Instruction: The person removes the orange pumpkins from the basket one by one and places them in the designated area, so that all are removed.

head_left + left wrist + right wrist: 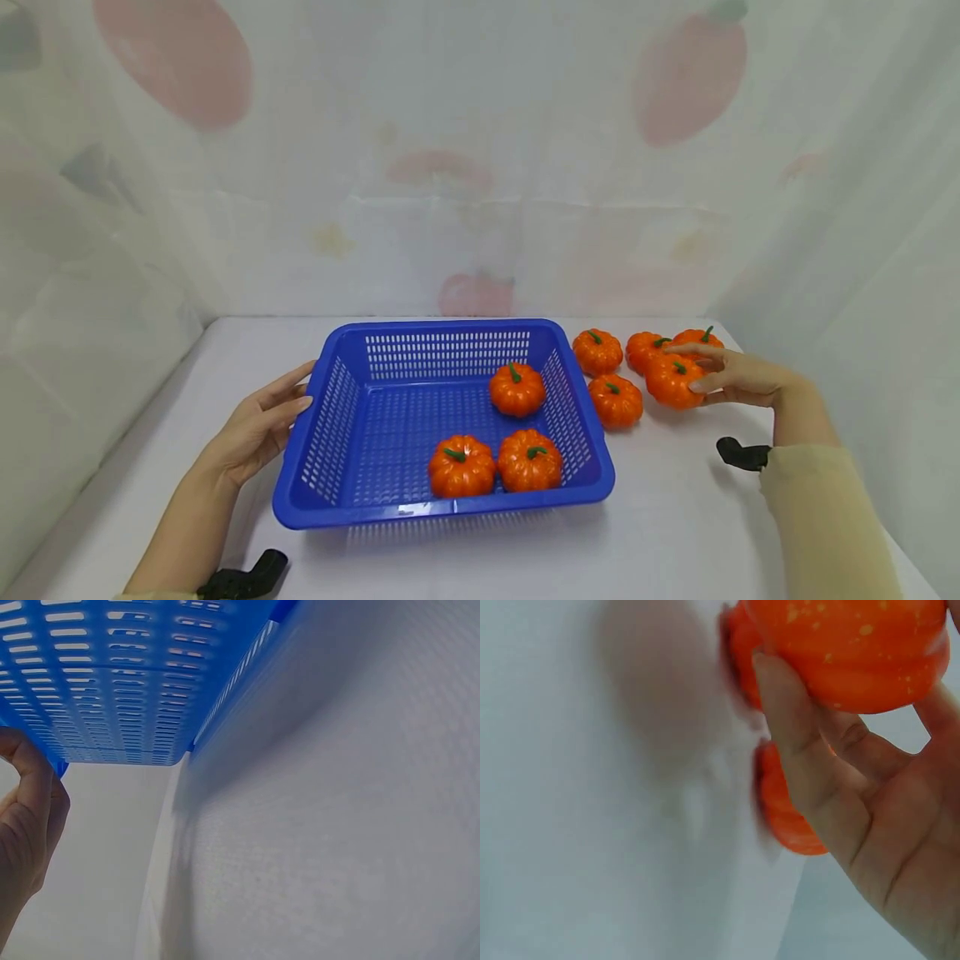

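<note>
With the left hand [258,425] flat against the blue basket [330,508] rim and the right hand [731,377] pinching a toy pumpkin [670,382], crowding neighbours just beyond its fingers may get knocked rolling.

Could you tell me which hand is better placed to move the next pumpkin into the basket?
The right hand: it already grips a pumpkin among those beside the basket. The left hand rests on the basket's far side, away from the loose pumpkins.

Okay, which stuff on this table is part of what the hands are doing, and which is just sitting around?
In use:
left hand steadying the blue basket
right hand gripping a pumpkin
three pumpkins in the basket
four loose pumpkins

Just there:
white tablecloth
patterned curtain
</note>
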`<state>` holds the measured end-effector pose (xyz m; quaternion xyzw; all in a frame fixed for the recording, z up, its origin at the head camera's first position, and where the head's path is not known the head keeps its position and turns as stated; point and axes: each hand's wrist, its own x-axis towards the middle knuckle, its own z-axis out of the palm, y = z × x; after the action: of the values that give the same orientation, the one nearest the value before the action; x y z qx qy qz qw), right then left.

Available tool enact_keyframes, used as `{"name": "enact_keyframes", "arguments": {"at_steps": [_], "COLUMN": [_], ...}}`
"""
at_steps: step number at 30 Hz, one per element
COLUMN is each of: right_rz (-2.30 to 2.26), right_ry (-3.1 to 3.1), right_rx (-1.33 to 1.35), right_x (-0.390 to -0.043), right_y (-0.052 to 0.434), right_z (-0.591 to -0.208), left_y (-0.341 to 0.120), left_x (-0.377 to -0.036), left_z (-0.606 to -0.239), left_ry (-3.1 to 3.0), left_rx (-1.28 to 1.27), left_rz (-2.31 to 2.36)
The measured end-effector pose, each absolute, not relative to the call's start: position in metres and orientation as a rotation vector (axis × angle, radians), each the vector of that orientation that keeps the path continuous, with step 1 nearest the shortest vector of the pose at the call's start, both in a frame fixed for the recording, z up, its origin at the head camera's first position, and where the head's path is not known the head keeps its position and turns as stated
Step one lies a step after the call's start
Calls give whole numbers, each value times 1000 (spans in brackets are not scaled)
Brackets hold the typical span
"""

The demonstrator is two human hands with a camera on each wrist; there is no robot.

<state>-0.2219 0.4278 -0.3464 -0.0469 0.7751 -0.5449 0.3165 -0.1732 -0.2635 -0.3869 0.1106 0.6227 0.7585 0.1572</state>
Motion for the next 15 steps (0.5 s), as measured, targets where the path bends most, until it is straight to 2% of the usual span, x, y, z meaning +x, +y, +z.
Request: {"name": "enact_keyframes", "arguments": {"at_steps": [15], "right_rz": [-1328], "right_ry": [2129], "right_rx": [-42], "right_x": [-218], "right_y": [426], "right_z": [-368], "left_y": [-263], "left_x": [-172], "left_z": [-386], "left_ry": [1778], "left_rx": [319], "left_rz": [2170]}}
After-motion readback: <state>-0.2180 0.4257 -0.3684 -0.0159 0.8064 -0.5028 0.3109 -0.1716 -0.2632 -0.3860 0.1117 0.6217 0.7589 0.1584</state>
